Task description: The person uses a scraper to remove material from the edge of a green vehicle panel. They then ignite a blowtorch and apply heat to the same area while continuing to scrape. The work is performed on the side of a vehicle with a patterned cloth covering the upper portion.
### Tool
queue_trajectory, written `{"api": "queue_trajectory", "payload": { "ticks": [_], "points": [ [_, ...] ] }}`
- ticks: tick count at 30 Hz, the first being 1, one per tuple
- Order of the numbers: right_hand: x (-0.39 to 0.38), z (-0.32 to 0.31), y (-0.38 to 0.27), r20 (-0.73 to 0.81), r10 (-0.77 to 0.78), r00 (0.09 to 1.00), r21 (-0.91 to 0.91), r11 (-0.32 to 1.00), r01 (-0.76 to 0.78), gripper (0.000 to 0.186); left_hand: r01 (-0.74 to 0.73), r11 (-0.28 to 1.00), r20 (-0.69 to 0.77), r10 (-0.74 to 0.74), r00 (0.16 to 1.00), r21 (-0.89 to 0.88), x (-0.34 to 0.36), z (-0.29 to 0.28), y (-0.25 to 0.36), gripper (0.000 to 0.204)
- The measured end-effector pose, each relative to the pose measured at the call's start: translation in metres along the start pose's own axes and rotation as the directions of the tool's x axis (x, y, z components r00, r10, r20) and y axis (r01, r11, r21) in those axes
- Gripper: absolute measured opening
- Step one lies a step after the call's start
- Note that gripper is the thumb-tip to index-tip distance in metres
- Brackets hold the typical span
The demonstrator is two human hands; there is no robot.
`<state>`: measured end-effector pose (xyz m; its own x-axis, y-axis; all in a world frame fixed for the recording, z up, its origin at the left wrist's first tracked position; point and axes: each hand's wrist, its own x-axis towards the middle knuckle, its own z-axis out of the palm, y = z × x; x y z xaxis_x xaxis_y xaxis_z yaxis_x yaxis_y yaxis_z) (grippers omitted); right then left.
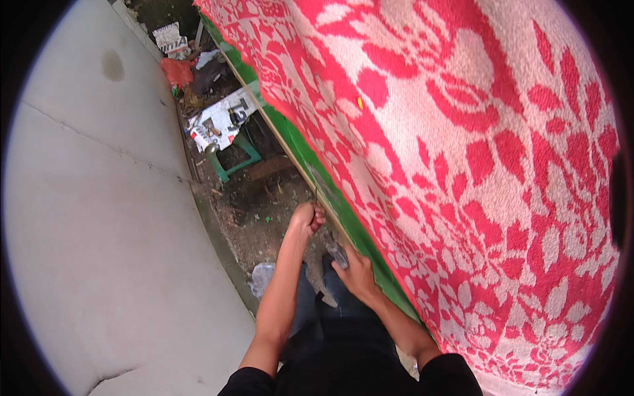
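My left hand [308,218] is closed around the lower end of what looks like a thin dark strand [317,195], beside a pale wooden rail [294,153] along a green panel [300,142]. My right hand [356,274] grips a grey hand tool [335,247], possibly pliers, just below and right of my left hand; its head points up toward that hand. A red and cream floral cloth [436,165] lies along the panel's upper edge, to the right.
A white wall [92,211] stands at my left. Between it and the rail, the dirty ground holds a small green stool [243,157] with a printed board [211,129], a red plastic bag [177,71] and scraps. A translucent bag [263,278] lies by my legs.
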<state>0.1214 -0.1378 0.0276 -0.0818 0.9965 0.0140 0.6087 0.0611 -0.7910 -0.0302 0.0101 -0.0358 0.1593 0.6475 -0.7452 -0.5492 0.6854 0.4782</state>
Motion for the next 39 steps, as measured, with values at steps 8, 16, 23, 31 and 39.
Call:
{"api": "queue_trajectory", "payload": {
  "ticks": [8,16,23,31,39],
  "points": [
    [0.0,-0.015,-0.019,-0.027,0.096,0.995,0.174,0.981,-0.089,0.028,0.023,0.998,0.037,-0.021,0.999,-0.056,-0.02,0.007,-0.006,0.012],
    [-0.009,-0.009,-0.024,0.008,0.143,0.99,0.211,0.967,-0.141,0.027,0.003,0.999,0.038,-0.005,0.999,0.032,-0.047,0.017,-0.001,0.012],
    [-0.004,-0.016,-0.04,-0.089,-0.08,0.993,0.252,0.962,0.1,0.023,0.013,0.999,0.041,-0.015,0.999,0.046,-0.039,0.017,0.007,0.015],
    [-0.002,0.007,0.007,-0.001,-0.208,0.978,-0.024,0.978,0.208,0.031,-0.004,0.999,0.049,0.007,0.999,-0.047,-0.026,0.016,0.014,0.022],
    [-0.007,-0.018,-0.023,-0.142,-0.005,0.99,0.187,0.982,0.032,0.02,0.001,0.995,0.046,0.003,0.999,-0.096,-0.015,0.006,0.014,0.018]
  ]
}}
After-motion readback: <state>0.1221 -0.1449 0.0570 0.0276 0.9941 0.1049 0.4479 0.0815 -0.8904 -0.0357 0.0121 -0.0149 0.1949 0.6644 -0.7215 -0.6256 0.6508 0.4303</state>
